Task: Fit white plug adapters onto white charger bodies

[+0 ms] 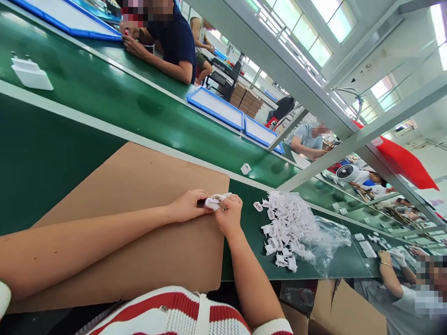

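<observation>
Casing point(212, 203), one, white with a brownish opening, is gripped by the fingers of left hand point(188, 205) and right hand point(229, 214) above one cardboard point(167, 263), with one heap point(283, 219) of uncountable white pieces right of the cardboard.

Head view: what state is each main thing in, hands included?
Left hand, closed on the white piece
Right hand, closed on it too
White piece, held in both hands
Cardboard, lying flat
White parts, loosely heaped
Bag, crumpled
Charger, lying on the belt
Belt, moving or stopped, cannot tell
Fan, on or off, cannot tell
</observation>
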The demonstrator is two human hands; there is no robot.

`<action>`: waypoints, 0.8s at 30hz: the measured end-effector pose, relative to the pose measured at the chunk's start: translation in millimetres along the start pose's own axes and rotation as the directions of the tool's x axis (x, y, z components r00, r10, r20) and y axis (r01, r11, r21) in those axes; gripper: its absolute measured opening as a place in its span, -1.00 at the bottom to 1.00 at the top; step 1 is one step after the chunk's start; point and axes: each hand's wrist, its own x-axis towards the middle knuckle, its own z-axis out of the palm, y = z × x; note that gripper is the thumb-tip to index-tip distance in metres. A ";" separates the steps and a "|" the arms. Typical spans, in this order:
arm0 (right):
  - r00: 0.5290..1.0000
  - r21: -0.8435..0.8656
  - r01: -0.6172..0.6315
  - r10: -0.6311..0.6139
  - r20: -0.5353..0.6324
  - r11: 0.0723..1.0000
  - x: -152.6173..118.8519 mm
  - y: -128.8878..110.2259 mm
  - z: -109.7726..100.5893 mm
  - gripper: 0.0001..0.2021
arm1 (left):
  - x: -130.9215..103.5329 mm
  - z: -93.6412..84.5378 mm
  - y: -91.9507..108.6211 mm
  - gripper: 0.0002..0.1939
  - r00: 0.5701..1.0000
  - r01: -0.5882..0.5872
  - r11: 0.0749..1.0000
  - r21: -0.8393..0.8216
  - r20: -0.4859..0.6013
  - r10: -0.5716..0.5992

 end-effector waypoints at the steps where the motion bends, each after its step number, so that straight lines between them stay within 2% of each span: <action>1: 1.000 0.027 -0.016 0.017 -0.026 1.000 -2.2 0.4 3.6 -0.79 | -0.7 0.0 1.3 -0.59 1.000 0.002 1.000 -0.001 0.005 -0.002; 4: 0.997 0.172 -0.049 0.057 -0.042 0.984 -6.4 2.0 11.9 -0.78 | -4.4 0.4 6.7 -0.61 1.000 -0.009 1.000 -0.016 0.006 0.009; 6: 0.997 0.270 -0.057 0.071 -0.042 0.961 -5.6 5.2 12.0 -0.69 | -4.9 0.4 9.8 -0.57 1.000 -0.006 0.999 -0.050 0.027 0.007; 7: 0.994 0.297 -0.053 0.078 -0.072 0.953 -4.2 8.4 9.9 -0.62 | -3.1 -0.2 10.6 -0.54 0.999 0.013 0.998 -0.067 0.050 -0.009; 9: 0.972 0.269 -0.046 0.106 -0.211 0.962 -0.4 19.5 1.6 -0.54 | 7.6 -3.4 9.5 -0.52 0.995 0.082 0.995 -0.051 0.069 -0.078; 10: 0.943 0.211 -0.065 0.129 -0.305 0.975 1.5 27.8 -3.9 -0.53 | 17.0 -6.5 7.6 -0.52 0.992 0.120 0.993 -0.017 0.048 -0.119; 12: 0.856 0.065 -0.182 0.191 -0.481 0.981 4.1 49.1 -15.2 -0.53 | 43.3 -15.9 1.6 -0.54 0.981 0.189 0.979 0.071 -0.051 -0.186; 14: 0.786 -0.027 -0.360 0.288 -0.546 0.933 4.9 72.9 -24.0 -0.55 | 75.9 -29.0 -6.1 -0.54 0.960 0.252 0.957 0.146 -0.161 -0.229; 15: 0.776 -0.053 -0.435 0.344 -0.529 0.899 5.0 84.0 -26.8 -0.57 | 92.7 -36.4 -10.1 -0.52 0.945 0.287 0.941 0.178 -0.213 -0.248; 17: 0.786 -0.086 -0.506 0.418 -0.456 0.858 5.0 101.6 -29.2 -0.62 | 123.3 -51.1 -17.8 -0.51 0.912 0.351 0.907 0.232 -0.304 -0.276; 19: 0.819 -0.097 -0.494 0.425 -0.385 0.864 5.8 111.6 -28.7 -0.65 | 147.0 -63.6 -24.9 -0.51 0.879 0.407 0.873 0.270 -0.374 -0.295; 21: 0.851 -0.092 -0.455 0.402 -0.339 0.886 7.3 114.8 -26.7 -0.67 | 162.6 -72.5 -32.2 -0.52 0.853 0.452 0.845 0.287 -0.417 -0.314; 24: 0.884 -0.082 -0.411 0.375 -0.278 0.908 10.1 111.8 -22.5 -0.68 | 173.2 -79.2 -44.0 -0.49 0.830 0.486 0.822 0.296 -0.450 -0.329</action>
